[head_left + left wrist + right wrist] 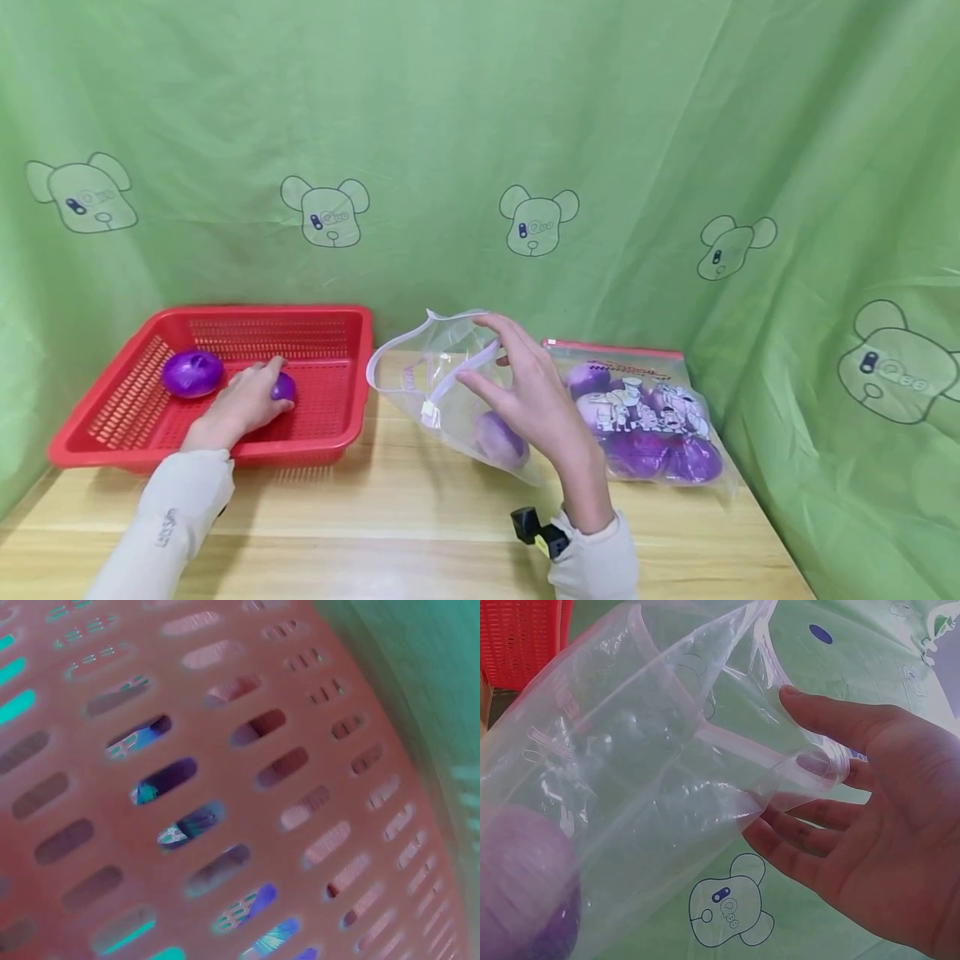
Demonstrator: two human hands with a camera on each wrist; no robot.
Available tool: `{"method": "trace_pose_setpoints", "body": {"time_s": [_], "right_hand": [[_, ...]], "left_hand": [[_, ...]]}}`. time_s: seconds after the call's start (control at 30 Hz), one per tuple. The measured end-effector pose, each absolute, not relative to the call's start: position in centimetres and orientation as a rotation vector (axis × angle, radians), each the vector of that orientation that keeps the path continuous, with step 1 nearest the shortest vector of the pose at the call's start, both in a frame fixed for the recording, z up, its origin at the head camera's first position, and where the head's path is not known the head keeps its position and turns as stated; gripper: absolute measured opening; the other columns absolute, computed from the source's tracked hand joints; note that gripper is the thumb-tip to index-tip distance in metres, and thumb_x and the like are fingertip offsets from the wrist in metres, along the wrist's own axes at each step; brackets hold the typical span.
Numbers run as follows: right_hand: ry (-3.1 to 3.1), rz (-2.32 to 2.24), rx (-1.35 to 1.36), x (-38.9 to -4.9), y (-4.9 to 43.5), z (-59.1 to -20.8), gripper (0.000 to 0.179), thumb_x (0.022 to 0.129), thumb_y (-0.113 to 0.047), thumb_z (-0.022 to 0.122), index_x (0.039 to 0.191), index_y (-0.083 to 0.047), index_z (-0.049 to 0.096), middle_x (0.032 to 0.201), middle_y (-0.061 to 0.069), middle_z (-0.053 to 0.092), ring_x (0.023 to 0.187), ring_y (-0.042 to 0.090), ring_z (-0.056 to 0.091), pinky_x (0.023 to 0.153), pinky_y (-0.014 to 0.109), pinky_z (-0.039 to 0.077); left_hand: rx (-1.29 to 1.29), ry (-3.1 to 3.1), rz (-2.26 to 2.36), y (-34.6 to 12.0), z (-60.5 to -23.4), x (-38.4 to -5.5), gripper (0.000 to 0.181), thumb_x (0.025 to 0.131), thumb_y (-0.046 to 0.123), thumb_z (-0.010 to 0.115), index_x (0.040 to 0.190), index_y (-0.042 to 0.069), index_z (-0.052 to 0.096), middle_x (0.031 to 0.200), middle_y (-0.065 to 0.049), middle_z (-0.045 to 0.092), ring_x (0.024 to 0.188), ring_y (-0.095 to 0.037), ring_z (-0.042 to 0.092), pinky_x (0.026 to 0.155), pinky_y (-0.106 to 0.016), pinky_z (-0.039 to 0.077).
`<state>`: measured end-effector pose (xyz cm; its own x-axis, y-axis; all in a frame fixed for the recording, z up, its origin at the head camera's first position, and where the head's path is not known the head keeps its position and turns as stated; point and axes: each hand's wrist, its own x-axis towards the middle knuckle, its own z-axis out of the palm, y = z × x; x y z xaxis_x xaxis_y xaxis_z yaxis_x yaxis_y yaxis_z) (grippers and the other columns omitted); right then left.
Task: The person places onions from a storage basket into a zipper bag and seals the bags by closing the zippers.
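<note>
In the head view my left hand [238, 403] reaches into a red plastic basket [348, 446], its fingers and thumb curled round a purple onion [284, 387]. Another purple onion [192, 373] lies to the left in the basket. My right hand [536, 398] holds a clear slider zip bag [442, 379] by the right side of its mouth, which gapes toward the basket. One onion [501, 440] sits low inside this bag. The right wrist view shows the thumb and fingers at the bag's rim. Only the basket's slotted wall [247, 817] fills the left wrist view, hiding the left hand.
On the right of the wooden table [420, 533] lies a second zip bag [637, 358], with a red top strip, printed figures and several purple onions inside. A green curtain [442, 125] with bear-head drawings hangs behind and along the sides.
</note>
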<state>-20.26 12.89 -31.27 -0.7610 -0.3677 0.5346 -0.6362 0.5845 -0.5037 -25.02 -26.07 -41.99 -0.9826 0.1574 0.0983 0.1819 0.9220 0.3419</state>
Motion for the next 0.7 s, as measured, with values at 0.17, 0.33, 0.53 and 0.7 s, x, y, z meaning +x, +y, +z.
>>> {"method": "trace_pose_setpoints", "body": {"time_s": [0.17,0.33,0.53,0.7], "right_hand": [[-2.461,0.989,0.812,-20.2,12.8,-31.2,0.066,0.088,-0.029,0.077,0.145,-0.014,0.047,0.147,-0.002,0.05,0.106,0.019,0.061,0.087,0.037,0.055],[-2.467,0.98,0.803,-20.2,12.8,-31.2,0.066,0.088,-0.029,0.077,0.145,-0.016,0.047,0.147,-0.003,0.049,0.105,0.018,0.062,0.086,0.034,0.054],[-2.471,0.981,0.797,-20.3,12.9,-31.4,0.066,0.088,-0.028,0.077,0.145,-0.016,0.047,0.147,-0.003,0.049,0.106,0.018,0.061,0.087,0.032,0.054],[-2.465,0.98,0.804,-20.4,12.9,-31.3,0.066,0.088,-0.029,0.077,0.145,-0.015,0.046,0.147,-0.002,0.05,0.106,0.018,0.061,0.087,0.033,0.054]], "left_hand": [[-0.217,-2.999,-0.548,-25.9,-41.4,-24.8,0.075,0.088,0.018,0.075,0.143,-0.013,0.035,0.137,-0.045,0.038,0.12,-0.066,0.04,0.095,-0.073,0.039],[-0.234,-2.939,-0.609,-25.0,-40.6,-24.5,0.071,0.089,0.019,0.075,0.142,-0.012,0.038,0.139,-0.042,0.039,0.12,-0.064,0.041,0.098,-0.072,0.036],[-0.234,-2.845,-0.674,-24.0,-39.9,-24.0,0.063,0.088,0.018,0.075,0.137,-0.008,0.045,0.135,-0.038,0.041,0.116,-0.06,0.045,0.096,-0.071,0.039],[-0.235,-2.781,-0.723,-23.1,-39.0,-23.4,0.063,0.087,0.017,0.076,0.137,-0.006,0.046,0.133,-0.034,0.045,0.115,-0.056,0.048,0.095,-0.069,0.041]]}}
